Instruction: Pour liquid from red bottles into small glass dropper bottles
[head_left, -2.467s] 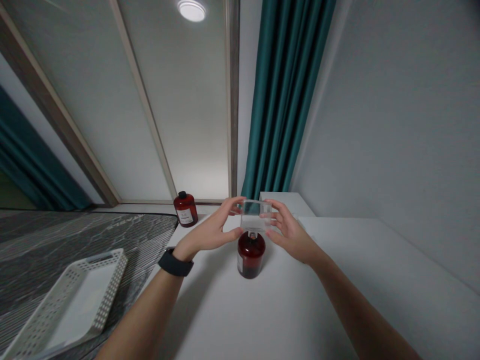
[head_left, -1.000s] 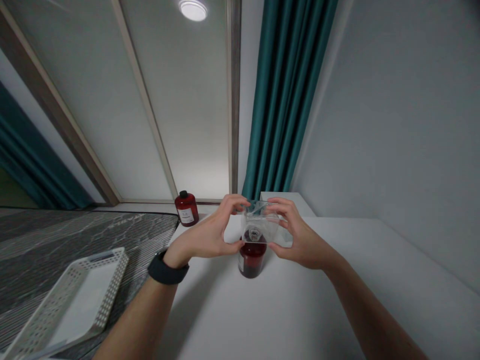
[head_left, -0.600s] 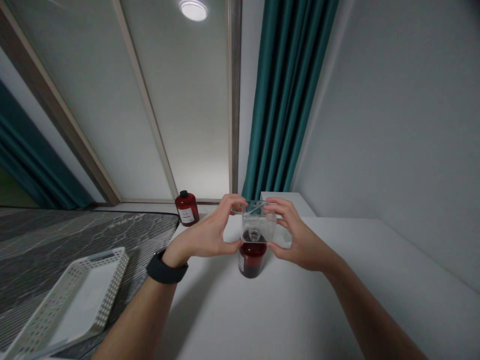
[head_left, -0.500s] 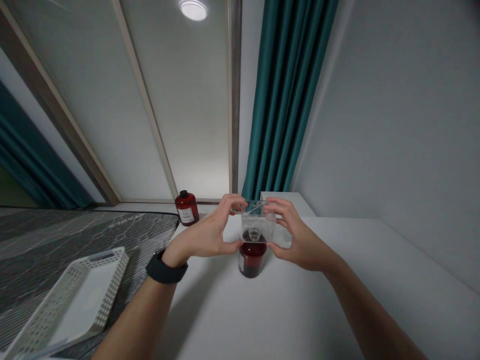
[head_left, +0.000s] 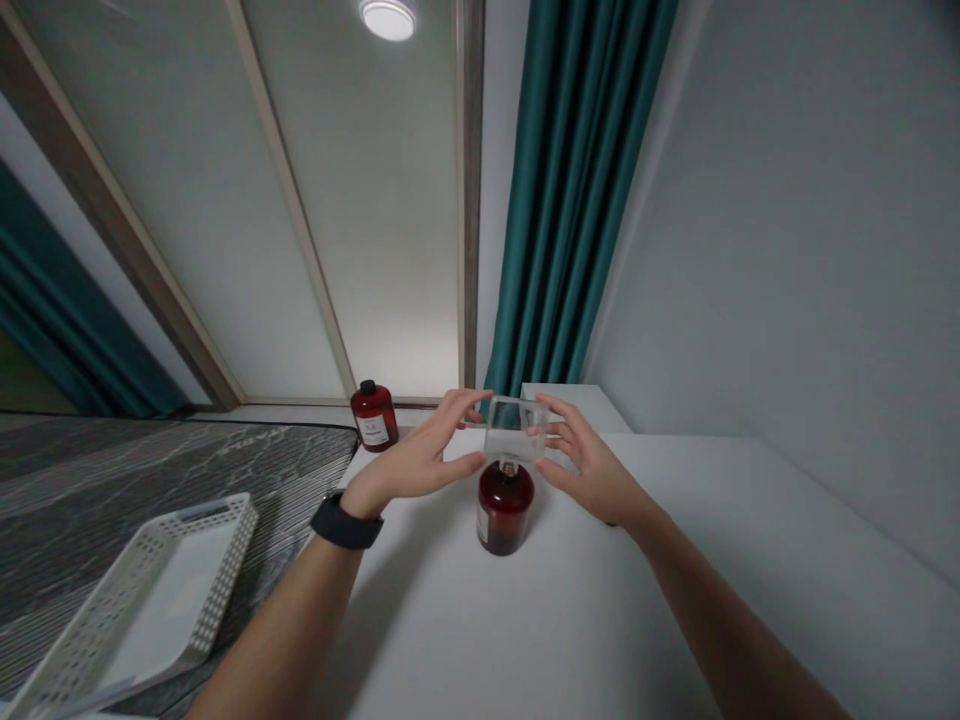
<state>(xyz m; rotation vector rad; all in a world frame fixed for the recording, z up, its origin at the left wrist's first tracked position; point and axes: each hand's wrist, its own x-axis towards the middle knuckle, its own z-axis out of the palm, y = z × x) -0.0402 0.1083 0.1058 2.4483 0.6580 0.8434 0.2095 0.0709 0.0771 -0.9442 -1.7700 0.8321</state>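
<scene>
A small clear plastic box (head_left: 514, 430) is right above the neck of a dark red bottle (head_left: 505, 512); whether it rests on the neck I cannot tell. My left hand (head_left: 431, 450), with a black band on the wrist, has its fingertips and thumb at the box's left side. On the right side, my right hand (head_left: 589, 460) holds the box between thumb and fingers, some showing through the clear wall. The bottle stands upright on a white tabletop (head_left: 480, 630), its pale label partly turned away.
A second red bottle (head_left: 373, 416) with a black cap and white label stands at the table's far left corner. Lower left, a white perforated basket (head_left: 150, 590) lies on a grey patterned surface (head_left: 292, 470). Teal curtains (head_left: 570, 220) and a wall border the table.
The clear box has moved up in view and tipped more level over the bottle's neck. Both hands have moved up with it, and their fingers look straighter.
</scene>
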